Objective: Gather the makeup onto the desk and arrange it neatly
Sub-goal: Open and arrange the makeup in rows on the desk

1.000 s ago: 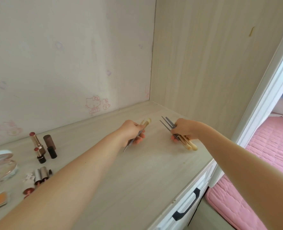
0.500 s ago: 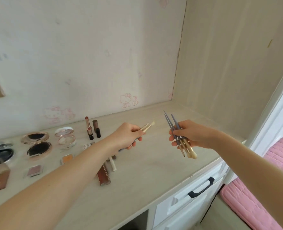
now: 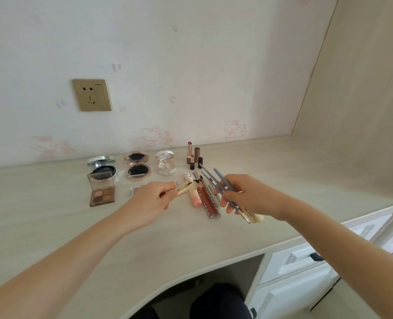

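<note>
My left hand grips a makeup brush with a pale tip, held just above the desk. My right hand grips a bundle of grey-handled brushes, their pale bristle ends sticking out below my fingers. Between my hands lie lip gloss tubes and a pink tube. Behind them stand lipsticks. Further left sit three open round compacts and an eyeshadow palette.
A gold wall socket is on the wall above the desk. A wooden side panel closes the desk's right end. White drawers with a dark handle sit under the right side. The desk's front edge curves inward.
Both hands have carried their brushes leftward from the desk's right corner to above the makeup. The view has swung left, bringing the compacts, palette and socket into sight.
</note>
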